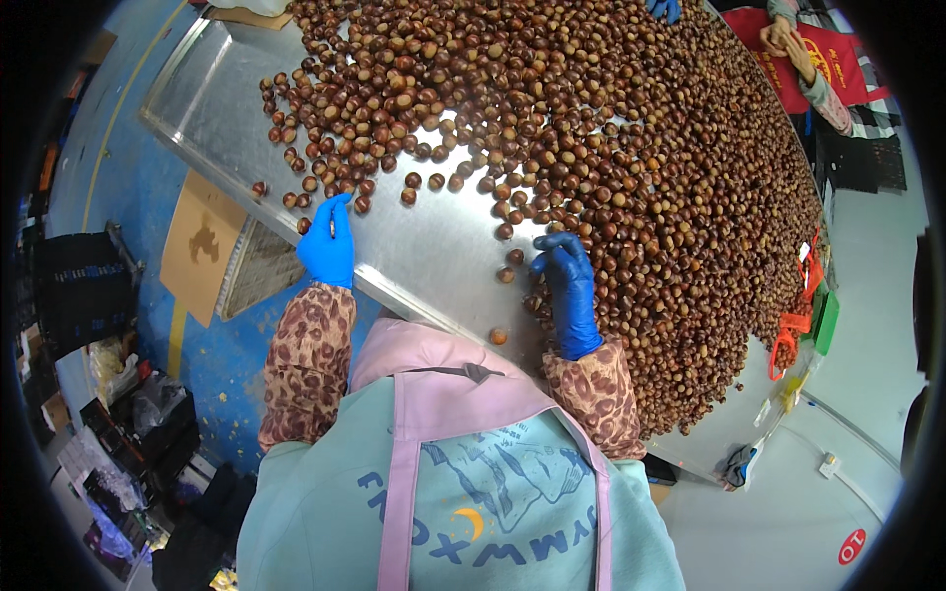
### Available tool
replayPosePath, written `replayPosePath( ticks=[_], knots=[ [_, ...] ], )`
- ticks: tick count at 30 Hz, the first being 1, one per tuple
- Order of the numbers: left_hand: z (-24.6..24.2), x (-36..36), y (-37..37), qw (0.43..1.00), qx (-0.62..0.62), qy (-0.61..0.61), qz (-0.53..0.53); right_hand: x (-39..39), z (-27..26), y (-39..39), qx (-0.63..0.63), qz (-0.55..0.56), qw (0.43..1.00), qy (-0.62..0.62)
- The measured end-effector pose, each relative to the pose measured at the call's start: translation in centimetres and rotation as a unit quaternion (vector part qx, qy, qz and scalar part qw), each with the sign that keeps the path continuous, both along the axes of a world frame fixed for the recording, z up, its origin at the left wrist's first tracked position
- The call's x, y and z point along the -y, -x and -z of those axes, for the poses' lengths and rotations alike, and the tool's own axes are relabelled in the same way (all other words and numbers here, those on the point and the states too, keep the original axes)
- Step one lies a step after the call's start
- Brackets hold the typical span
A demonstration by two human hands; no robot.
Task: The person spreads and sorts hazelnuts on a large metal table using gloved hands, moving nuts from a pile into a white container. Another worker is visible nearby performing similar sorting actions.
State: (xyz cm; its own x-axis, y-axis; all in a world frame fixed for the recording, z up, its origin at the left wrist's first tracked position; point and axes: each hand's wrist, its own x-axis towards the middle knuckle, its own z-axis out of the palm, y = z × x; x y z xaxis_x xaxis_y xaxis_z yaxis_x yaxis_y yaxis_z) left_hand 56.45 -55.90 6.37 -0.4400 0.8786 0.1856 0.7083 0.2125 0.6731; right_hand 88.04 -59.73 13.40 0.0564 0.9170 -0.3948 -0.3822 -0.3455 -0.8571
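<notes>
My left hand [325,247], in a blue glove, is over the near rim of a metal sorting table [414,244]. Its fingertips touch or nearly touch the loose chestnuts [362,204] at the pile's edge. A brownish sliver shows between finger and thumb, too small to tell whether it is held. My right hand [569,292], in a blue glove with darkened fingers, is curled beside the big chestnut pile [665,244]. Chestnuts lie by its palm, which is hidden from me. A paler brown chestnut [498,337] sits alone near the front rim.
Across the table are another person's hands [787,44] and, separately, a blue-gloved hand [665,9]. A cardboard sheet [199,244] leans by a crate below the left rim. Red baskets [794,325] and a green scoop-like item [826,323] sit at the right end.
</notes>
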Motion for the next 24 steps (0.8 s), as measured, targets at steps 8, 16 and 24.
replayPosePath(
  ticks=[8, 16, 24],
  knots=[
    [-0.4, 0.0, -0.3, 1.000, 0.026, -0.012, 0.001, -4.2, 2.2, -4.5, 0.264, 0.066, 0.960, -0.070],
    [-1.3, -0.1, -0.5, 0.999, 0.026, 0.019, -0.001, -5.8, 3.2, -4.8, 0.472, -0.041, 0.881, -0.005],
    [-0.8, 0.1, -0.3, 0.970, 0.238, 0.029, 0.026, -2.1, 0.9, -2.5, 0.287, -0.029, 0.957, 0.015]
  ],
)
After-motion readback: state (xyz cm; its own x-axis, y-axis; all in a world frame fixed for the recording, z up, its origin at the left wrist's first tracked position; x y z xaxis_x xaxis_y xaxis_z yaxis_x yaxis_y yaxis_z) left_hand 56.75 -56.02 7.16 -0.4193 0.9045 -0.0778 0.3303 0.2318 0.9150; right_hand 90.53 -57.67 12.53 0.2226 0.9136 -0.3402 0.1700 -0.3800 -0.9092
